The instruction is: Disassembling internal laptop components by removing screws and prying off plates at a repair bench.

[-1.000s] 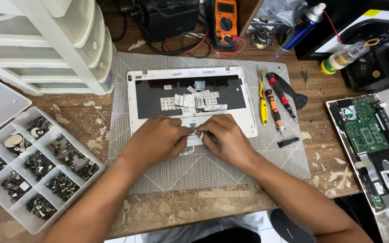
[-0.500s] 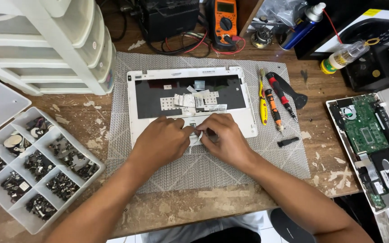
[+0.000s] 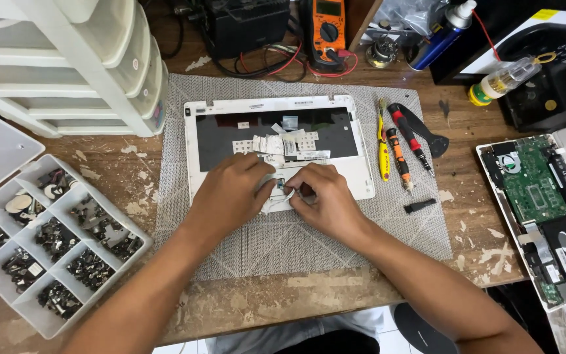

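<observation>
We are looking down at a worn, paint-flecked wooden workbench [image 3: 132, 170], crowded on every side. A grey woven rectangular mat [image 3: 361, 229] is lying across its middle, and a white plastic laptop palm-rest shell with a dark keyboard bay [image 3: 230, 124] is resting on that mat. A white plastic drawer tower [image 3: 67, 59] is standing at the far left, with a clear compartmented tray of dark screws [image 3: 40, 242] sitting below it. An opened laptop base with a green circuit board [image 3: 538, 196] is lying at the right edge. An orange multimeter [image 3: 325, 26] is sitting behind the shell, and red, orange and yellow screwdrivers [image 3: 397, 147] are lying just beside it. Our left hand [image 3: 227, 193] and right hand [image 3: 325, 200] are meeting at the shell's front edge, fingertips pinching a small white cable piece [image 3: 282, 190] between them.
</observation>
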